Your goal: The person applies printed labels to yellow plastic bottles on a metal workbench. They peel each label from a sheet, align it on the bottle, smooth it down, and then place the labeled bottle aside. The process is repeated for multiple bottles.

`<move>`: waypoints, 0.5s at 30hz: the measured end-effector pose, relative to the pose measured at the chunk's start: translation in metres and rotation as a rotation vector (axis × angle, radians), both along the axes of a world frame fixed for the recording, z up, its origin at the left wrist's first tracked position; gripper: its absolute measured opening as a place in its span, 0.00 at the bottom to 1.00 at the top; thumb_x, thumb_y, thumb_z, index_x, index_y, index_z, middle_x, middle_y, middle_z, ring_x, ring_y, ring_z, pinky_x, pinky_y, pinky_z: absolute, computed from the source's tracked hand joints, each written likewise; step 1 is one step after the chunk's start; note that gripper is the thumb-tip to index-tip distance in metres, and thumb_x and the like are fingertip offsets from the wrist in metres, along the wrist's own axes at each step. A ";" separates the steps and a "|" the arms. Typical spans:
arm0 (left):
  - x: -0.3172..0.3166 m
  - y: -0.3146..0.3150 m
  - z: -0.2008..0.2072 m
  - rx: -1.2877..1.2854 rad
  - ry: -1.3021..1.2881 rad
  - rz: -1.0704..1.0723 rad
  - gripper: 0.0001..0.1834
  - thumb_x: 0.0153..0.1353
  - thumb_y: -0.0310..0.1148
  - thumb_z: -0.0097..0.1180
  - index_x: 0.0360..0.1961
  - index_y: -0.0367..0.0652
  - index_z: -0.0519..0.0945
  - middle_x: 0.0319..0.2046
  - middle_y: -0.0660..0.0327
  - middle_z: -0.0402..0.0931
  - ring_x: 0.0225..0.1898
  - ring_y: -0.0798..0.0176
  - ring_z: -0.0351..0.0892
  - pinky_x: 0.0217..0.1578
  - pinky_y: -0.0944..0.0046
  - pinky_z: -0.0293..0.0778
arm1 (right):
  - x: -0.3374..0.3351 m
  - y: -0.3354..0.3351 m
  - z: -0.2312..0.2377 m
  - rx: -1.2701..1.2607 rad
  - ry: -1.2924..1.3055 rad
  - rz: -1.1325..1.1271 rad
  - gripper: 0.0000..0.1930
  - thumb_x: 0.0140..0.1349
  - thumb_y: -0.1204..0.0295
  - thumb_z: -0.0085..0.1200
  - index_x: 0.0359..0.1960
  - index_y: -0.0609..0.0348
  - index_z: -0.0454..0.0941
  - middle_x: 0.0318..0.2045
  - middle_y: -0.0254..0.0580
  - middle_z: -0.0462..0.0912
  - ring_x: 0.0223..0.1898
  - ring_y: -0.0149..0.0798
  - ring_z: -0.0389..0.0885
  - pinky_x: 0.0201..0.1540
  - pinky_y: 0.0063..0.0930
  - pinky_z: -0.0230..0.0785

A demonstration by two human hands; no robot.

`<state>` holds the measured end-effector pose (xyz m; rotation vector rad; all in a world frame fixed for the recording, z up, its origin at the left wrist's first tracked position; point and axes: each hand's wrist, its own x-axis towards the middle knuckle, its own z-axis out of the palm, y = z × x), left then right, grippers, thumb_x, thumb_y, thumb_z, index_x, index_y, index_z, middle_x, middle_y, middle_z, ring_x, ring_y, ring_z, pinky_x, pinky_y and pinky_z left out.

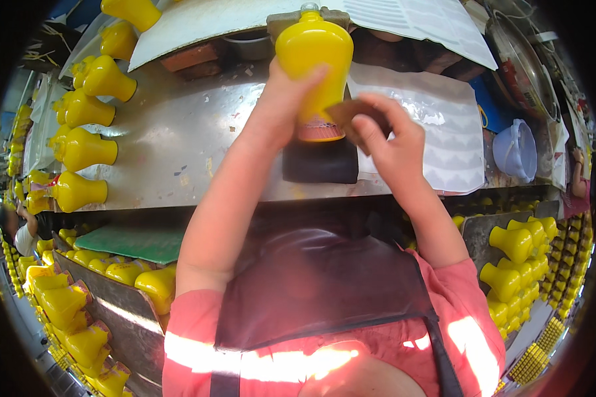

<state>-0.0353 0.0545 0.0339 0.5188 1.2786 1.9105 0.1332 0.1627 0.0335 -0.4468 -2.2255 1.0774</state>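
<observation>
Labelling looks to be the step in hand: left hand (281, 99) clamps the yellow bottle (313, 56) over the metal bench (179, 145), right hand (387, 142) pinches a brown label (347, 112) at its base, which I judge needs pressing flat.

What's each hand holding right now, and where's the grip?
Left hand grips the yellow plastic bottle around its lower body, above the pinkish base. Right hand pinches a small brown pad at its edge, pressed against the bottle's lower side.
</observation>
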 end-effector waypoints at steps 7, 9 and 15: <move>0.004 0.004 -0.019 0.040 0.042 0.177 0.46 0.67 0.37 0.64 0.78 0.45 0.48 0.65 0.54 0.67 0.63 0.56 0.72 0.62 0.56 0.72 | 0.012 0.007 -0.008 -0.050 -0.051 0.003 0.16 0.64 0.75 0.64 0.54 0.58 0.84 0.42 0.44 0.89 0.42 0.35 0.87 0.47 0.27 0.77; 0.002 0.003 -0.022 0.105 0.006 0.140 0.45 0.69 0.39 0.62 0.78 0.45 0.49 0.66 0.54 0.67 0.64 0.56 0.71 0.64 0.56 0.71 | 0.008 0.009 -0.006 0.125 0.045 0.193 0.16 0.64 0.76 0.64 0.54 0.58 0.84 0.42 0.44 0.89 0.42 0.36 0.88 0.47 0.27 0.77; 0.000 -0.001 -0.028 0.159 -0.074 0.100 0.39 0.72 0.40 0.58 0.76 0.43 0.55 0.66 0.57 0.67 0.66 0.58 0.70 0.67 0.56 0.66 | -0.010 0.024 -0.001 -0.025 0.016 0.068 0.16 0.63 0.75 0.66 0.53 0.56 0.84 0.41 0.42 0.88 0.40 0.39 0.86 0.44 0.29 0.78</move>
